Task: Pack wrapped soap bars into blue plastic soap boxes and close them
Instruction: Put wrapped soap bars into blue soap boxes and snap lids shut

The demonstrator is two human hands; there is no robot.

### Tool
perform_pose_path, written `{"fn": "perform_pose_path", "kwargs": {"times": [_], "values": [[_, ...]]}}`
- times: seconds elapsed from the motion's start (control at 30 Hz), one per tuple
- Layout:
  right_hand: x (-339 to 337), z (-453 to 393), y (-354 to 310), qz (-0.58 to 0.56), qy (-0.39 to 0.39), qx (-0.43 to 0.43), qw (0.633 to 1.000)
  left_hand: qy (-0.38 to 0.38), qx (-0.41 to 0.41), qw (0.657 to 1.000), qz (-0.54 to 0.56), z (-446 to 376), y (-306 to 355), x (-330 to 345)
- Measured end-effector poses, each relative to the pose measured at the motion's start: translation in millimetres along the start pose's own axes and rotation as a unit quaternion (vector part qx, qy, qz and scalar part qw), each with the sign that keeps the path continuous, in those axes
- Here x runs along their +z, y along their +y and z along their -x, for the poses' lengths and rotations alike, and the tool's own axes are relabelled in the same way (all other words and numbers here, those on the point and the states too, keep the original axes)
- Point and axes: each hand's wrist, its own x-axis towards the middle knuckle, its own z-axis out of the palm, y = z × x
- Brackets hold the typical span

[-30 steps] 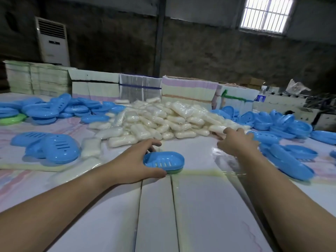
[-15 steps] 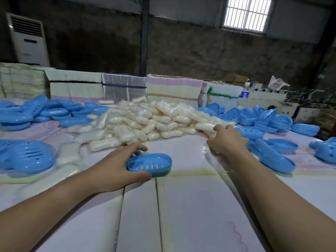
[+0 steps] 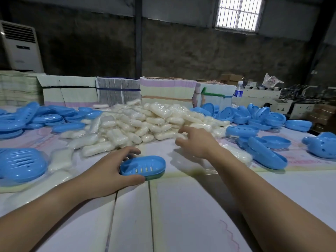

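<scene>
Blue soap box (image 3: 143, 167) is gripped by the left hand (image 3: 107, 174) mid-worktop (image 3: 190, 215); right hand (image 3: 195, 141), fingers loose and spread, is stretched toward the wrapped soap pile (image 3: 145, 120) at 12 o'clock.

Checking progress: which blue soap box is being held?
The blue plastic soap box at centre, gripped by the left hand; the others lie untouched.

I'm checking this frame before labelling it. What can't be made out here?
- Head view: whether the right hand grips a bar from the soap pile; motion blur smears its fingers.
- Whether the soap box in the left hand holds soap; its slotted top hides the inside.
- Water bottle label: too small.
</scene>
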Motion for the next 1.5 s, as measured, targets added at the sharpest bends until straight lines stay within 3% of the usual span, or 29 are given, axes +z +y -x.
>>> {"fn": "perform_pose_path", "kwargs": {"times": [0.13,0.33,0.47,0.57,0.67,0.83,1.0,1.27,1.5], "values": [[1.7,7.8,-20.1,-0.045,0.024,-0.065,0.997,0.003,-0.003,1.0,-0.004,-0.2,0.1,0.3],[-0.6,11.2,-22.4,-0.148,0.108,-0.039,0.982,0.007,-0.014,1.0,-0.001,0.8,4.7,-0.6],[-1.5,11.3,-31.7,-0.377,0.131,-0.012,0.917,0.037,-0.027,0.999,0.008,-0.8,3.9,3.0],[13.6,16.6,-49.5,-0.485,0.056,0.032,0.872,0.063,-0.041,0.997,0.004,-2.4,2.1,5.8],[40.3,26.7,-63.6,-0.393,0.02,0.028,0.919,0.078,-0.051,0.996,0.006,-3.6,1.2,6.5],[40.9,27.5,-66.4,-0.189,0.064,0.002,0.98,0.075,-0.051,0.996,0.0,-4.4,1.1,5.3],[44.5,31.8,-67.1,-0.007,-0.06,-0.023,0.998,0.08,-0.051,0.995,-0.012,-4.1,3.5,4.8],[39.1,30.0,-63.9,-0.114,-0.025,-0.083,0.99,0.077,-0.049,0.996,-0.002,-4.6,2.1,3.2],[28.4,26.2,-54.6,-0.206,-0.096,-0.062,0.972,0.069,-0.039,0.997,0.006,-4.3,2.5,1.1]]}}
